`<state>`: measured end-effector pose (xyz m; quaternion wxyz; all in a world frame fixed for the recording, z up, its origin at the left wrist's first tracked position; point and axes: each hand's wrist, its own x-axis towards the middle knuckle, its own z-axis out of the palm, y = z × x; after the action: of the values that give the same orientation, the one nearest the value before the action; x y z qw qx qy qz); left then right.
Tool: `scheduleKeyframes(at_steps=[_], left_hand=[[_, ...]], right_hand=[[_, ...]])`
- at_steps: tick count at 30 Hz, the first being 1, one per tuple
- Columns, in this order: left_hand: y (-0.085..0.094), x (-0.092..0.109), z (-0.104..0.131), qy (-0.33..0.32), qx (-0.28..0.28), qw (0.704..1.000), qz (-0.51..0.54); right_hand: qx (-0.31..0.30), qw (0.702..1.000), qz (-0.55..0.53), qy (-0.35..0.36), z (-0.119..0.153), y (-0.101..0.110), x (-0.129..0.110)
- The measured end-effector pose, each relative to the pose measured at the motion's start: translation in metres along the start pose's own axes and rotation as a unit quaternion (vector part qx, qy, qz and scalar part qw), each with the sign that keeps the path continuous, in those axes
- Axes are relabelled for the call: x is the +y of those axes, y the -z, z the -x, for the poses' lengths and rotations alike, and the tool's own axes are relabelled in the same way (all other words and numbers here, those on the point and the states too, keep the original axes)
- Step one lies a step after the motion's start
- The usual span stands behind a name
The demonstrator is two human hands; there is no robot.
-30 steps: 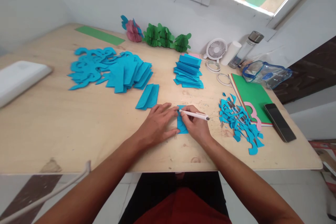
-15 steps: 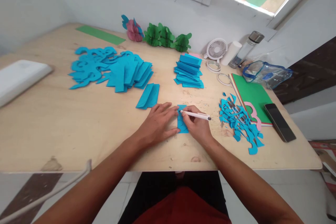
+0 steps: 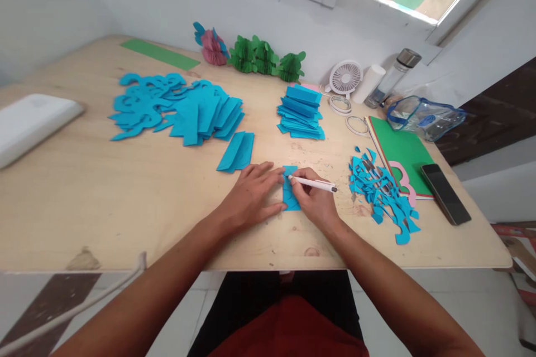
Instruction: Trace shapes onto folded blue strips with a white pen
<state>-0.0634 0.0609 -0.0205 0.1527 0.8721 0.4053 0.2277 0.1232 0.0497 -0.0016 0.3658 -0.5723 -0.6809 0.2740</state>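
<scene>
A small blue paper rectangle point(image 3: 290, 196) lies flat on the wooden table between my hands. Faint curved pen lines show on it. My left hand point(image 3: 254, 192) is open, fingers spread, its fingertips touching the paper's left edge. In my right hand point(image 3: 315, 198) is a white pen point(image 3: 314, 183), its tip on the upper part of the paper; this hand also covers the paper's right side. Just beyond my left hand lie folded blue paper pieces point(image 3: 237, 152). Farther back is a stack of blue paper strips point(image 3: 300, 112).
Blue cut-out shapes point(image 3: 142, 106) and folded papers point(image 3: 207, 114) lie at the left. Blue scraps point(image 3: 383, 189) cover the right side, beside a green sheet point(image 3: 404, 150) and a phone point(image 3: 446, 194). Green paper figures point(image 3: 263, 57), a small fan point(image 3: 345, 78) and a bottle point(image 3: 393, 78) stand behind.
Hands, pen and paper hold nearly the same place. The whole view has shifted very slightly; no object has visibly been moved.
</scene>
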Motion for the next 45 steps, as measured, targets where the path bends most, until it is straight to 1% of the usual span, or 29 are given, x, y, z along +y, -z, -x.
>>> scheduleKeyframes(at_steps=[8,23,35,45], left_hand=[[0.0017,0.0013,-0.0003,0.010,-0.014,1.000,-0.001],[0.0030,0.0020,-0.0010,0.008,-0.009,1.000,0.002],[-0.0009,-0.0009,-0.0011,0.011,-0.007,1.000,0.004],[0.0019,0.0013,-0.0018,0.014,-0.010,1.000,0.000]], right_hand=[[0.005,1.000,-0.003,0.000,0.0015,0.0005,-0.0005],[0.003,1.000,-0.009,-0.006,0.0042,0.0016,0.0023],[0.004,1.000,-0.017,-0.025,0.0069,-0.0005,0.0075],[0.006,1.000,-0.018,-0.025,0.0073,-0.0003,0.0074]])
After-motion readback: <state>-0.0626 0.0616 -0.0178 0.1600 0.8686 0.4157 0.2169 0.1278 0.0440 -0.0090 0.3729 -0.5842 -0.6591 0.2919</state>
